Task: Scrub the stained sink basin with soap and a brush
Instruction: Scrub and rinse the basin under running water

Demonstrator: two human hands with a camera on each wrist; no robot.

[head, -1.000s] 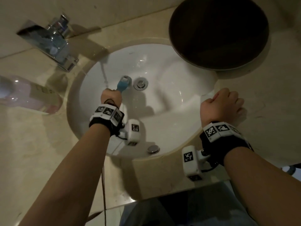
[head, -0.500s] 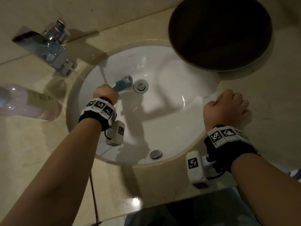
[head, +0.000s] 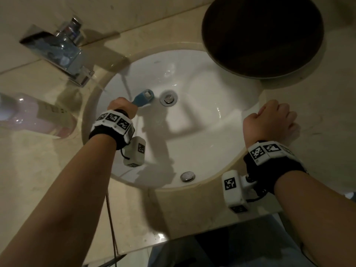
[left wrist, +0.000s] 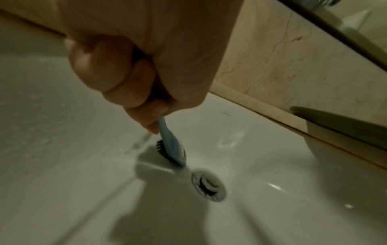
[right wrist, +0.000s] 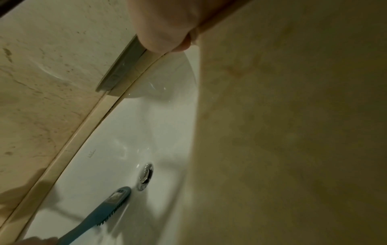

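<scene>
Left hand (head: 121, 106): fingers clamped around the blue brush (head: 143, 97) handle. Bristles contact the sink basin (head: 192, 132), just beside the drain (head: 169, 98) at its 9 o'clock. Right hand (head: 269, 120): fingers curled together, resting on the countertop (head: 317, 132).

My left hand (left wrist: 144, 54) swallows most of the blue brush (left wrist: 170, 145) handle; only the head and a short neck show in the left wrist view, smeared by blur. From the head view its bristles are turned away, out of sight. The pink bottle (head: 28, 114) runs off the left edge, its label too small to read. My right hand (head: 269, 120) hides its fingers, curled under against the bench (head: 308, 105); the wrist camera catches only a sliver of it.
</scene>
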